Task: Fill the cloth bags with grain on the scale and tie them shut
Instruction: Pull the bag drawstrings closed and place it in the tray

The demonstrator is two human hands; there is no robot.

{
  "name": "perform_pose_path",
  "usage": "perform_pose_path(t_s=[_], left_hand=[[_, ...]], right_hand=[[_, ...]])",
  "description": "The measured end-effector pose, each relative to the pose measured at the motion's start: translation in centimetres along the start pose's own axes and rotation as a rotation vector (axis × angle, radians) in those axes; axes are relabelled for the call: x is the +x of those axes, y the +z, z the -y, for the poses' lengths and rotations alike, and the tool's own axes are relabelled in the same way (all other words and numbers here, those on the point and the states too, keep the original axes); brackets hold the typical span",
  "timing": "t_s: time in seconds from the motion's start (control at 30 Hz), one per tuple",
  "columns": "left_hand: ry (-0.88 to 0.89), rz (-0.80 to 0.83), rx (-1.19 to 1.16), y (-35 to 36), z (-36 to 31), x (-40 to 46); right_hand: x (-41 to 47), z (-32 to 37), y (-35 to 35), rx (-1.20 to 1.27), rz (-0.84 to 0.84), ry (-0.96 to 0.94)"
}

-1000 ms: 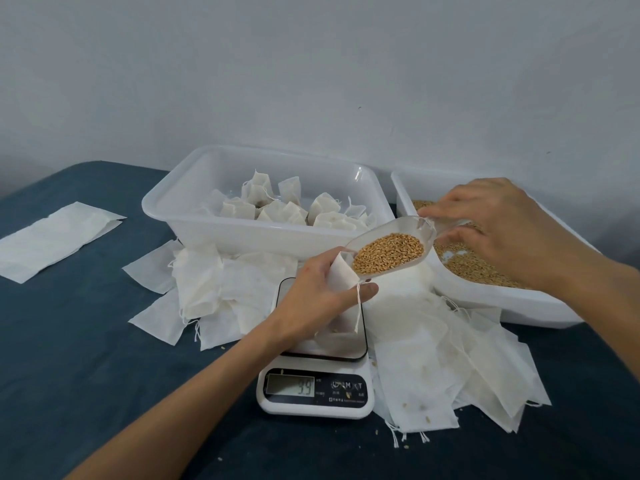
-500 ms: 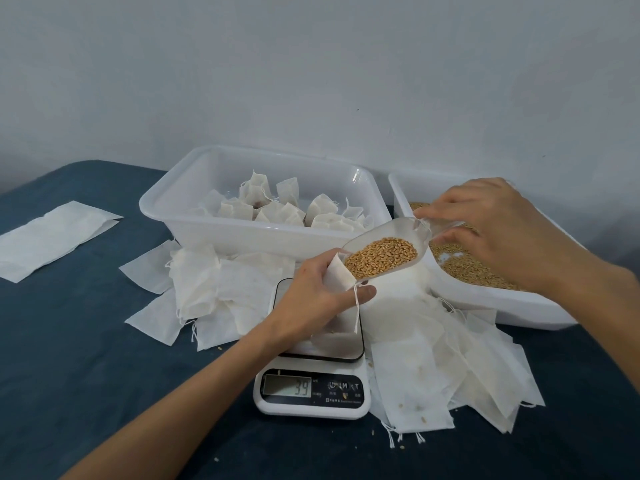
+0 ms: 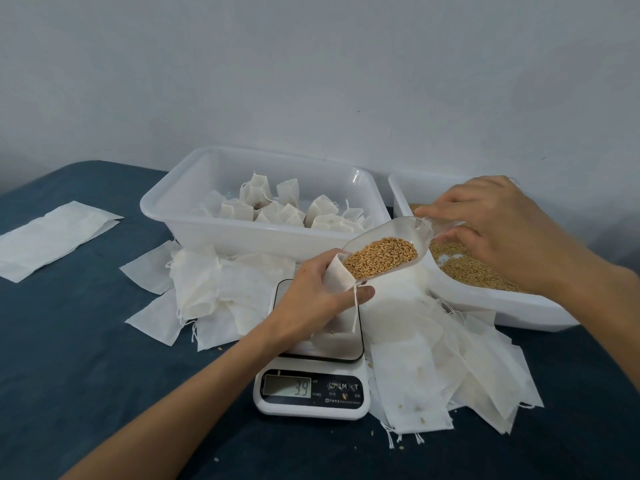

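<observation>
Nearest the camera, low in the centre of the frame, a white digital kitchen scale (image 3: 311, 393) sits on the dark blue cloth-covered table (image 3: 86, 375), its grey display reading 39. On its platform stands a small white cloth drawstring bag (image 3: 337, 282), held upright by the left hand (image 3: 320, 299), whose fingers and thumb curl round the bag's neck while a loose drawstring hangs below the thumb. Resting at the bag's mouth is the lip of a clear plastic scoop (image 3: 384, 251), tilted down to the left and about half full of golden-brown wheat grain (image 3: 381, 258). The right hand (image 3: 502, 233), at the right of the frame, pinches the scoop's handle between thumb and curled fingers. Flat empty white bags (image 3: 433, 368) lie in overlapping heaps to the right of the scale and another heap (image 3: 207, 292) to its left, with a few stray kernels on them and on the table. Behind the right hand, a white plastic tub (image 3: 485, 303) holds loose grain in a shallow layer. Farther back, in the centre, a larger white rectangular plastic bin (image 3: 242, 237) holds a cluster of filled, tied cloth bags (image 3: 284, 213). A folded white cloth sheet (image 3: 52, 237) lies at the left edge. A plain pale grey wall (image 3: 311, 71) fills the upper half.
</observation>
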State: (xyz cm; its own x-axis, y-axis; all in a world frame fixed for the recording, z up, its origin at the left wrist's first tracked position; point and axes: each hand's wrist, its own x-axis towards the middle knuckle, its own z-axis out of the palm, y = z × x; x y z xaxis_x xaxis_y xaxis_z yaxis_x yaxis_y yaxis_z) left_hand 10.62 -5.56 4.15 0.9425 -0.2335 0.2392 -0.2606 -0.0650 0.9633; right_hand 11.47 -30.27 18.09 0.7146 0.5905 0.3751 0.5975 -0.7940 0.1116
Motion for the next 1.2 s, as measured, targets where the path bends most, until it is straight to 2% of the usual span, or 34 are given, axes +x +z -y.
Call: perform_pose_path(t_s=[1.2], left_hand=[[-0.050, -0.030, 0.021, -0.02, -0.03, 0.04]], right_hand=[[-0.08, -0.49, 0.69, -0.023, -0.045, -0.006]])
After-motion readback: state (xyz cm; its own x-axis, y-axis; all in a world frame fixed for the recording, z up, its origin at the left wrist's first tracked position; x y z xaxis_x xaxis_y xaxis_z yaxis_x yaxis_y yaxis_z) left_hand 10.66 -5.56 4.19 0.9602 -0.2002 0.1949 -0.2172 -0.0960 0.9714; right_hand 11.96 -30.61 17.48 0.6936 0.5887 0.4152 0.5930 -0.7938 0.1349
